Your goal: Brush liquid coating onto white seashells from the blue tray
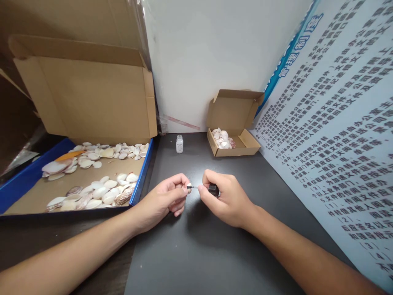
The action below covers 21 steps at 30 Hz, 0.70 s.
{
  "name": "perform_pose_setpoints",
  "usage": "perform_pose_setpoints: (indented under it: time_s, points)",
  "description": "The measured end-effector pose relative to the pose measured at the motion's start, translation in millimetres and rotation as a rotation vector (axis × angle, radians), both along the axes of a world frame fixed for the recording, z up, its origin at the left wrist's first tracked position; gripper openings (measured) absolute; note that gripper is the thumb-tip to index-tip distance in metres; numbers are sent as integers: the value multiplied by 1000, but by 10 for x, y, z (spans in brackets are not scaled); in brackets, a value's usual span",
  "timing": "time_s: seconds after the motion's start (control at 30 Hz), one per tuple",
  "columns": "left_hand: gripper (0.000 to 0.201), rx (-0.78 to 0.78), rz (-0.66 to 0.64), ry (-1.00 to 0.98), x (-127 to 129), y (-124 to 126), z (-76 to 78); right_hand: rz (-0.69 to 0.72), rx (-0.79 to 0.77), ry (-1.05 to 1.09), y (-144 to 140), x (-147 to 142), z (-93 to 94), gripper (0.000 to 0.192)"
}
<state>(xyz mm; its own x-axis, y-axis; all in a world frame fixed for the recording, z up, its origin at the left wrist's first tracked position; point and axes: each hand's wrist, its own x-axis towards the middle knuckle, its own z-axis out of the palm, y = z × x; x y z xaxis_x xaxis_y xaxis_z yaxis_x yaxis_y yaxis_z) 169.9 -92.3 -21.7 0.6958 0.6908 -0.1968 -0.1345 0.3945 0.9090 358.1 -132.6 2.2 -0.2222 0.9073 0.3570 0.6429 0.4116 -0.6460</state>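
Brush (205, 188) lies level between both hands, just above the dark table (196, 246), its long axis running left to right. Its black cap end sits inside the right hand (225, 200), and its thin tip points left toward the left hand (167, 198). Right fingers are curled and pressed together around the cap, thumb on top, so only a small black part shows. Left thumb and forefinger are pinched together on a small pale shell (189, 185), which is mostly hidden by the fingertips; the brush tip meets it or comes just beside it, and I cannot tell whether they touch. Both hands rest low over the table, near its middle, knuckles facing each other

Behind the hands, well apart, a small clear bottle (179, 144) stands upright with no cap on it. Right of the bottle sits a small open carton (233, 137) with a heap of shells in its left part. At the left a large flat box (76, 180) with blue edges holds many pale shells spread in two loose groups; its lid stands up against the wall. A printed poster (337, 135) leans along the right side
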Motion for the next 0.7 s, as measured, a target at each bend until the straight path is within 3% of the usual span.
perform_pose_setpoints:
  time_s: [0.1,0.27,0.47,0.6,0.7]
  points:
    - [21,14,-7,4,-1,3,-1,-63,-13,-22,4,3,0,22]
    - [21,12,-6,-3,-1,1,-13,17,35,43,-7,9,-1,22]
    - [20,19,-15,0,4,-1,-2,-64,8,13,0,8,-3,22]
    - [19,11,-17,-8,4,-1,-7,4,24,39,-5,4,9,23]
    - [19,14,-11,-2,5,1,-9,-32,-20,-18,3,7,9,23]
